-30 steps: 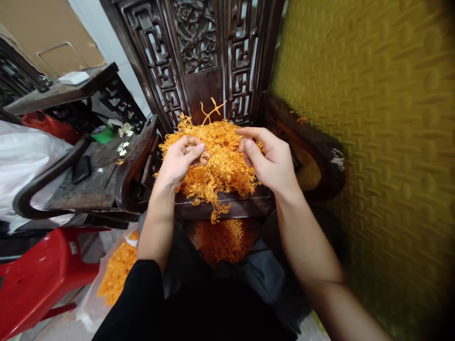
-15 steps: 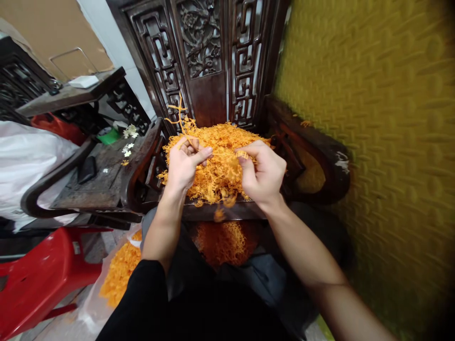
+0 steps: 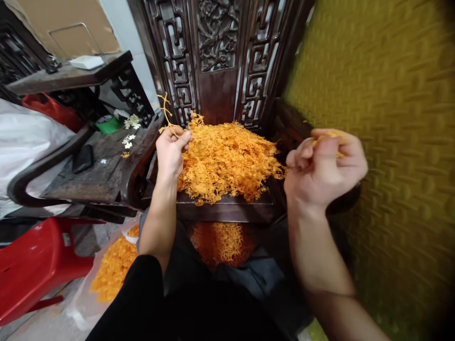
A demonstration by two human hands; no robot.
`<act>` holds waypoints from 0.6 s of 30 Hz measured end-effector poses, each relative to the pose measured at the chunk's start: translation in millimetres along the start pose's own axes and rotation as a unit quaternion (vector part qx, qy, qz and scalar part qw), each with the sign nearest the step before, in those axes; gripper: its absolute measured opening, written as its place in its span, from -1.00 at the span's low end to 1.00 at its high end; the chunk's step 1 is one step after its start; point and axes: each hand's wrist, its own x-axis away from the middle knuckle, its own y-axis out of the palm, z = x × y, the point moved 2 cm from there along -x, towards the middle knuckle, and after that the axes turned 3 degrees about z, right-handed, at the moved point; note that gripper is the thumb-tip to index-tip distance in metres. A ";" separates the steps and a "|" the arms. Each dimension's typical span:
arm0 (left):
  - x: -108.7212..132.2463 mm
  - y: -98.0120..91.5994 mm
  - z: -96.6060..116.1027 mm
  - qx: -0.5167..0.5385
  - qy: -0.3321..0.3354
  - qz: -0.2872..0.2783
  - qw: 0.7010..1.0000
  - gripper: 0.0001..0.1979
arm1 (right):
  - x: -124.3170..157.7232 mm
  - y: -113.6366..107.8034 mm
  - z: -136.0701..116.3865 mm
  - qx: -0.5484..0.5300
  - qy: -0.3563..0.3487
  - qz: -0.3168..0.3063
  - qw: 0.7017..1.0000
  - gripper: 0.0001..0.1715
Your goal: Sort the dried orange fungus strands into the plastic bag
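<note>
My left hand [image 3: 169, 154] is closed, pinching a thin, branching orange-yellow sprig [image 3: 165, 111] between thumb and fingers. The sprig's forked end sticks up above the knuckles. To the right, my right hand [image 3: 322, 173] is raised, its fingers curled around a small orange piece [image 3: 334, 134]; most of that piece is hidden. Between the hands lies a big heap of tangled orange sprigs [image 3: 231, 158], piled on the seat of a dark carved wooden chair [image 3: 227, 211]. Further orange sprigs [image 3: 227, 241] show below the seat edge, between my knees.
A plastic bag [image 3: 80, 300] of orange pieces stands on the floor at left, near a red plastic chair [image 3: 35, 255]. Another wooden seat [image 3: 95, 184] bears green tape [image 3: 108, 124], a black pouch [image 3: 83, 158] and small white pieces [image 3: 128, 140]. A yellow textured surface [image 3: 384, 142] rises at right.
My right hand has moved away from the left, rightward off the heap, with an orange piece in it. My left hand has shifted slightly left, still pinching the sprig.
</note>
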 end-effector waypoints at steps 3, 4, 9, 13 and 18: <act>6.7 2.6 5.3 0.008 -0.041 -0.085 0.995 -0.66 | -9.2 -0.9 3.8 -0.047 0.195 -0.144 0.969 -0.77; 12.4 7.1 9.2 0.012 -0.047 -0.115 0.992 -0.66 | -8.7 -1.0 5.6 -0.060 0.239 -0.181 0.952 -0.70; 39.7 26.2 32.6 0.039 -0.062 -0.218 0.973 -0.67 | -1.3 0.9 9.8 -0.043 0.262 -0.300 0.917 -0.74; 47.4 28.4 40.7 0.045 -0.083 -0.276 0.956 -0.64 | -1.7 2.6 12.0 -0.037 0.232 -0.265 0.935 -0.86; 51.5 31.9 33.9 0.060 -0.100 -0.353 0.929 -0.64 | -2.4 3.7 9.3 0.025 0.172 -0.247 0.953 -0.69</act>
